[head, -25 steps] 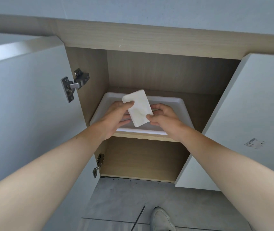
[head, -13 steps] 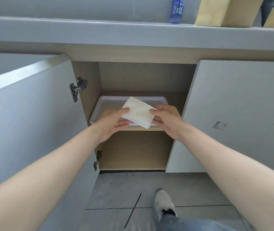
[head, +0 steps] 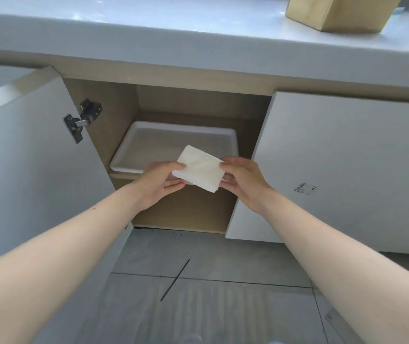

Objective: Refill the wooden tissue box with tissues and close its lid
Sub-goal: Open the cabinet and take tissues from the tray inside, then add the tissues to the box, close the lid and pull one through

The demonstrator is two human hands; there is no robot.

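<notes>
A white stack of folded tissues is held between both hands in front of an open cabinet. My left hand grips its left edge and my right hand grips its right edge. Behind the tissues a white plastic tray sits on the cabinet's wooden shelf and looks bare inside. On the grey countertop at the upper right stands a light wooden box, cut off by the frame's top edge; its lid is not visible.
The left cabinet door stands open toward me with a metal hinge. The right door is closed. The countertop overhangs the cabinet. Grey floor tiles lie below.
Both hands have drawn the tissue stack out of the tray and toward me. The view has risen and pulled back, so the countertop and the wooden box have come into sight.
</notes>
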